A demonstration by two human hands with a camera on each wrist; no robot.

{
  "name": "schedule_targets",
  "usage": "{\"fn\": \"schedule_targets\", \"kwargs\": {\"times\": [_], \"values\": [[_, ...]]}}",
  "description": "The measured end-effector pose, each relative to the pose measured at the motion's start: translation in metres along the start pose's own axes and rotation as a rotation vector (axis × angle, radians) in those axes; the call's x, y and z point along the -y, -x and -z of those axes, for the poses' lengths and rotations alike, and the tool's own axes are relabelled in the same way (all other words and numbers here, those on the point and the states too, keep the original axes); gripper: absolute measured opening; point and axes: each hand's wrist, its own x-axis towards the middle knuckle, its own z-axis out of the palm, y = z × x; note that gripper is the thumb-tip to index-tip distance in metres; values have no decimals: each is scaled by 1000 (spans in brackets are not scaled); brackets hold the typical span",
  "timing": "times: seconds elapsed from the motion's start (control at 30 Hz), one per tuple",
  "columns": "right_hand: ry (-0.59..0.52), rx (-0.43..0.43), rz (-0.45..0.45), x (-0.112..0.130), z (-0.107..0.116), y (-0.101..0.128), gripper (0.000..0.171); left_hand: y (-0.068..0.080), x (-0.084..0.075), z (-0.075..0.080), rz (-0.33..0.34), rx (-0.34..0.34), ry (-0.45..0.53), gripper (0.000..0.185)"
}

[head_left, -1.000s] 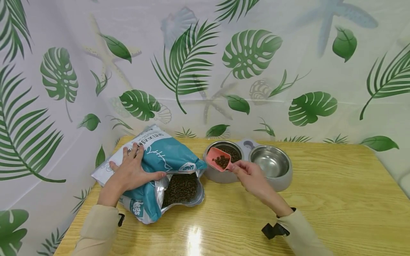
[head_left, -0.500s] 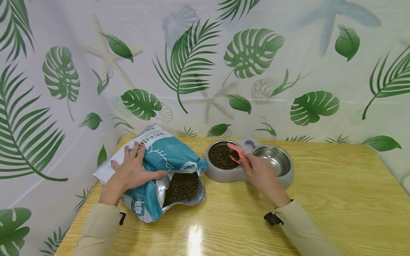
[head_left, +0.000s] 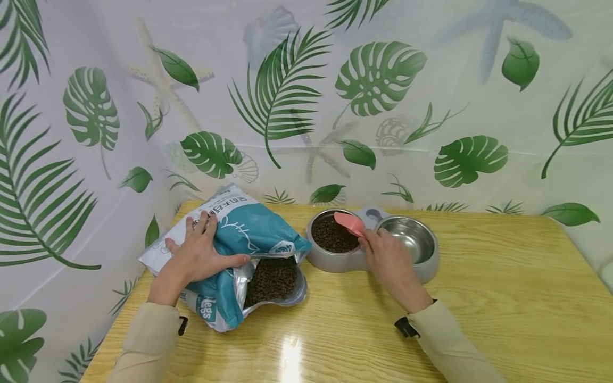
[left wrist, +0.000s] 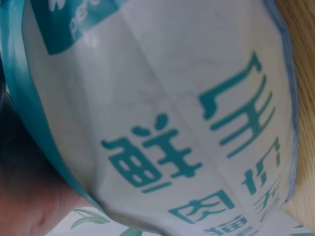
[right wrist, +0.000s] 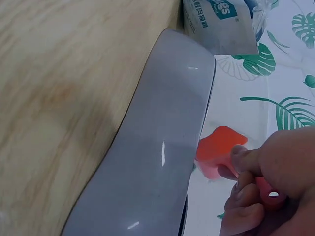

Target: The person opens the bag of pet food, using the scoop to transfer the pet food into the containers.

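Observation:
My left hand (head_left: 198, 255) rests with spread fingers on a teal and white pet food bag (head_left: 258, 226) lying on its side. Brown kibble (head_left: 273, 279) shows in the bag's open mouth, which faces toward me. The handle of a pink scoop (head_left: 349, 222) is gripped in my right hand (head_left: 390, 260). Its blade is turned over above the left bowl (head_left: 313, 252) of a grey double feeder, with its underside facing up. Kibble (head_left: 330, 236) covers the bottom of that bowl. In the right wrist view, fingers and thumb wrap the scoop's handle (right wrist: 270, 194).
The feeder's right steel bowl (head_left: 416, 236) is bare inside, partly behind my right hand. Both stand near the back edge of the wooden table (head_left: 503, 298). A leaf-print cloth (head_left: 306, 106) hangs right behind the table.
My right hand has moved right and tipped the scoop over; the kibble in it has gone into the left bowl. The left hand stays on the bag.

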Motion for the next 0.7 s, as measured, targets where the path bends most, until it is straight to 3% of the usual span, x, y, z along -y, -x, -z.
{"fn": "schedule_targets", "kwargs": {"times": [0.17,0.33,0.5,0.7], "values": [[-50,-36,-7,1,5,3,15,1,-1,1,0,-1,1,133],[-302,26,-111,4,15,4,19,1,-1,1,4,4,5,134],[-579,203,-239,10,32,9,32,1,-1,1,8,10,8,134],[-954,520,-230,20,50,21,36,1,-1,1,14,15,3,134]]}}
